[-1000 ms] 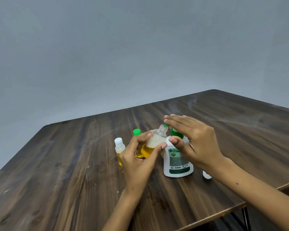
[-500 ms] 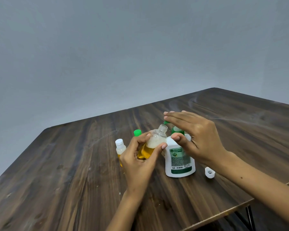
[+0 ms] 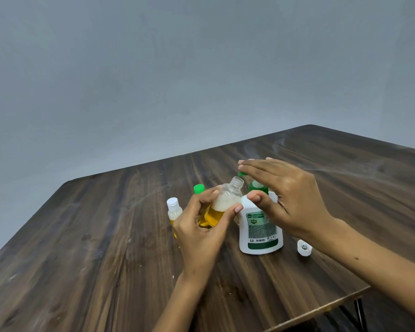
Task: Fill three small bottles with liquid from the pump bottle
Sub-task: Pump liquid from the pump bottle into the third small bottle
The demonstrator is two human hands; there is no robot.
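On the dark wooden table (image 3: 86, 248), at the far left of the group, stands a small clear plastic bottle with a white cap (image 3: 173, 213); it holds yellow liquid with foam on top. Just behind and right of it a green cap (image 3: 198, 189) shows, and what it belongs to is hidden by the fingers.

The left hand (image 3: 203, 227) is closed around a small clear open bottle (image 3: 222, 203), thumb on one side and fingers on the other. This bottle is about half full of yellow liquid with foam above. Its long axis is tilted, and the open neck points up and to the right, towards the green pump nozzle (image 3: 242, 174).

The white pump bottle with the green label (image 3: 260, 230) stands upright on the table, touching the left fingertips. The right hand (image 3: 288, 200) is flat and open over the pump head, holding nothing, the thumb resting on the bottle's shoulder. I judge the neck sits just under the nozzle, so the right hand only needs to press down.

A small white cap (image 3: 304, 248) lies on the table to the right.
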